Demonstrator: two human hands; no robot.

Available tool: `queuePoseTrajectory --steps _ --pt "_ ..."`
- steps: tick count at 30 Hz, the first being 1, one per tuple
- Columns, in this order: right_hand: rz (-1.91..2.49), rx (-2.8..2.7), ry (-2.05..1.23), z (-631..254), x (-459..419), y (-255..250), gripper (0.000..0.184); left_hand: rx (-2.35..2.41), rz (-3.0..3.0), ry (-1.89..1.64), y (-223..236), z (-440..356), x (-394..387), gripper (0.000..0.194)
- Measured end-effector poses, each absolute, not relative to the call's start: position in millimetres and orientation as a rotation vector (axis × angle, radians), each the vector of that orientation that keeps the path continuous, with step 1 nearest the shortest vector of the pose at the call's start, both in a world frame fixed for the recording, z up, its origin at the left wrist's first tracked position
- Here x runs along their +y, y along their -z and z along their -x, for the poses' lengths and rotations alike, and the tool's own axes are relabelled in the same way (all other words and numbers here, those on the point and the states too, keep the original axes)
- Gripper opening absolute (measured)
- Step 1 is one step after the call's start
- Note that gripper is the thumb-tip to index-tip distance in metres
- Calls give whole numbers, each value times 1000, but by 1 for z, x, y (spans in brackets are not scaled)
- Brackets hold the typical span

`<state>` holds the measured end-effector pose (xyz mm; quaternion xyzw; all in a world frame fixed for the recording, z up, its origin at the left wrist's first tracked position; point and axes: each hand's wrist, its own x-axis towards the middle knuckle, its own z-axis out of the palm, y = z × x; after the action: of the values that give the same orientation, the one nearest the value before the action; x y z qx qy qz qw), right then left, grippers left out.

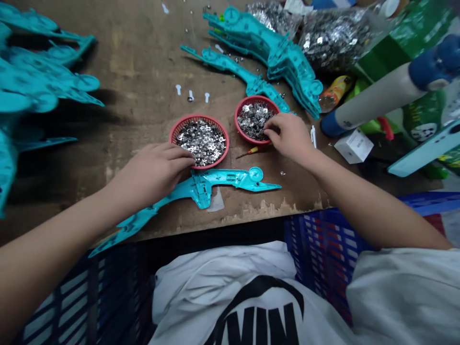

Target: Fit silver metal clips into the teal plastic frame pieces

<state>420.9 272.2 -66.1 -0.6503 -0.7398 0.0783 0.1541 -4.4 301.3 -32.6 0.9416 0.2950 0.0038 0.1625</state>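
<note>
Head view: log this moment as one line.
left hand: on left red basket | right hand: on metal pieces, right red basket

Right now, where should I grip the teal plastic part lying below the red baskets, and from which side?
Take its ribbed middle section, coming from above on the near side. That block is the widest, stiffest-looking part; the narrow tail runs beside the left forearm and juts past the table edge.

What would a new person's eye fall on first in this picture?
The bright turquoise plastic parts catch the eye first: they lie in a pile at the left of the wooden table, and one part lies by the left hand. In the middle, two red bowls hold shiny metal pieces, with the right hand at the right bowl.
</note>
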Motion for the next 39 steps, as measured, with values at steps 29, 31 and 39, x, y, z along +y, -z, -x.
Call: queuePoseTrajectory --steps 29,31,39 --pt "1097 -2484 -788 -362 226 53 23 754 -2490 -333 13 -6 269 46" --pt "1091 -2494 -770 -360 227 59 27 716 -2389 -305 24 -13 261 39" --pt "1031 -2478 -776 -355 228 76 33 816 -2105 -218 56 -24 261 33"
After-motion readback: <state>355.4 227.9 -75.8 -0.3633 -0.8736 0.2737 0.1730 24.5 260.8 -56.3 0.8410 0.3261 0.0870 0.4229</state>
